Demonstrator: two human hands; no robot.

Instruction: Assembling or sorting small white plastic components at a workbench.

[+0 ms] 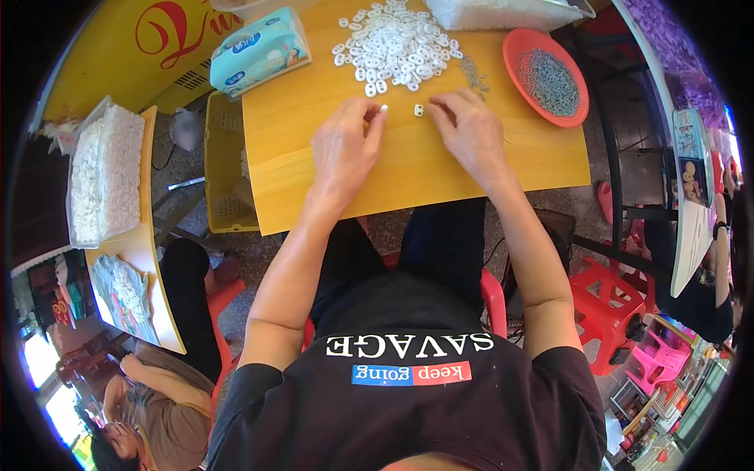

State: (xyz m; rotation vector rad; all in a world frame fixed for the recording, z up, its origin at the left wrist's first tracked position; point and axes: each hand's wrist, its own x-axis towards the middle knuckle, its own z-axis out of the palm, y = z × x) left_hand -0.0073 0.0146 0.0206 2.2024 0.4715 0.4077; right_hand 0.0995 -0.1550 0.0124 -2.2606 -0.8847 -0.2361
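Observation:
My left hand (345, 145) pinches a small white plastic piece (384, 108) between thumb and index finger, above the yellow tabletop (314, 188). A white oval piece with two dark spots (419, 111) is between my hands, just left of my right fingertips; whether they touch it I cannot tell. My right hand (473, 133) has its thumb and fingers bent close together, and anything in them is too small to make out. Beyond my hands lies a heap of white two-holed plastic pieces (397, 43). Several small metal screws (473, 74) lie loose beside it.
A red plate (510, 59) full of metal screws stands at the right. Back left is a blue tissue pack (259, 51), back right a clear tub (503, 14). Left, a side table (161, 306) carries a bin of white pieces (106, 177); a person (169, 416) sits beside it.

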